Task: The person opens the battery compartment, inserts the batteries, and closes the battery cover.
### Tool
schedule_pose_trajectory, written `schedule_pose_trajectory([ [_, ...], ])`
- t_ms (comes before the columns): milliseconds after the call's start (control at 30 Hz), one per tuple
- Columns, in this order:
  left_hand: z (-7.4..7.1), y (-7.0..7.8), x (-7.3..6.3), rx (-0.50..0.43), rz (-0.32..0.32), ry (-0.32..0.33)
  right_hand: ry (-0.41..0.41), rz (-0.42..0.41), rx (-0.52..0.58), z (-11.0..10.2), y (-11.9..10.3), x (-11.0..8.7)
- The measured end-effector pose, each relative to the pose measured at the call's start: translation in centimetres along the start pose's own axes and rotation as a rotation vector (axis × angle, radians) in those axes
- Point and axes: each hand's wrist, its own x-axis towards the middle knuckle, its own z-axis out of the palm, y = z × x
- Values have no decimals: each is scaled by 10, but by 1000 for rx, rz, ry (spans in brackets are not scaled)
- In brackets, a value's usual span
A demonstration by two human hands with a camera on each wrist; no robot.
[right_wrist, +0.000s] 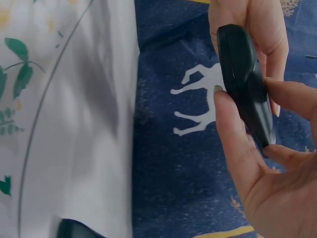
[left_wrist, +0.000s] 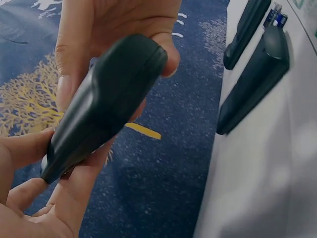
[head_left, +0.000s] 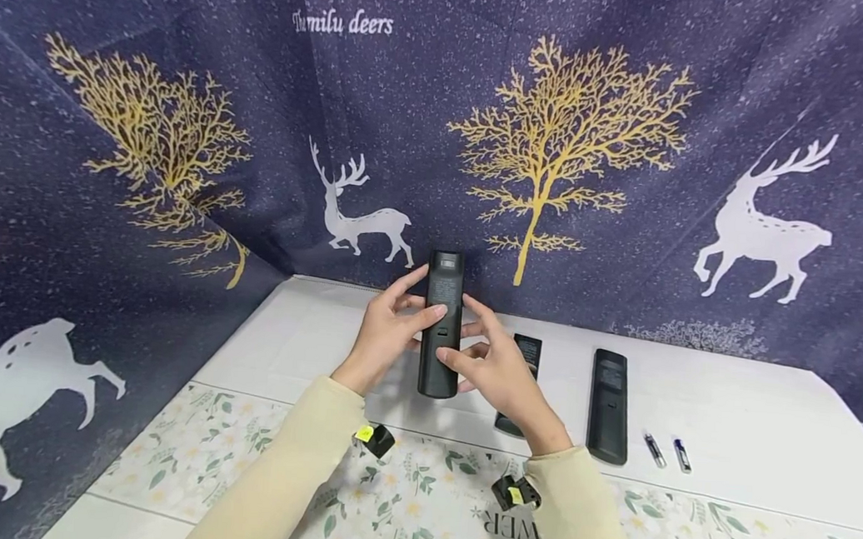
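Both hands hold up a black remote control (head_left: 445,291), its back with a printed label and a small latch turned toward the head camera. The left hand (head_left: 385,337) grips its left side, thumb lying across the back. On the lower right side, the right hand (head_left: 503,375) grips it, with the thumb near the latch. In the left wrist view the remote's end (left_wrist: 119,79) points at the camera, fingers on both sides. The right wrist view shows the remote (right_wrist: 242,74) edge-on between the two hands.
A second black remote (head_left: 608,407) lies on the white table, right of the hands. Another remote (head_left: 528,349) is partly hidden behind the right hand. Two small batteries, one silvery (head_left: 654,450) and one blue (head_left: 681,456), lie at the right. A deer-print cloth (head_left: 427,119) hangs behind.
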Motion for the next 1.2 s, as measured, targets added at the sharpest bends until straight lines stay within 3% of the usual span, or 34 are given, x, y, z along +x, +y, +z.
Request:
schedule_pose_trajectory([
  [267,-5,-19,7,-14,-86,-42,-30,77,-6,1,16,4],
  [567,-10,-44,15,52,-247,-120,-95,221,66,5,38,4],
  [967,-14,-60,16,188,-297,-148,-145,285,81,13,57,3],
  [1200,-16,-65,16,238,-308,-123,-143,295,48,19,61,4],
])
